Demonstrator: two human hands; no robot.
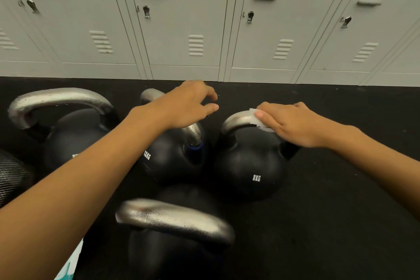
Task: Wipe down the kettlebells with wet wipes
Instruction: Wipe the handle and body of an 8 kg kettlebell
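Observation:
Several black kettlebells with silver handles stand on the dark floor. My right hand (288, 124) grips a white wet wipe (259, 120) wrapped over the handle of the 8KG kettlebell (250, 166). My left hand (189, 103) hovers with loosely curled fingers above the handle of the 12KG kettlebell (172, 157) and holds nothing. A larger kettlebell (68, 134) stands at the left. Another kettlebell (175, 234) stands nearest to me, blurred.
A row of grey lockers (181, 18) lines the wall behind the kettlebells. A black ribbed object (11, 177) shows at the left edge. A white and teal packet (70, 266) peeks out under my left forearm. Bare black floor (341, 211) lies to the right.

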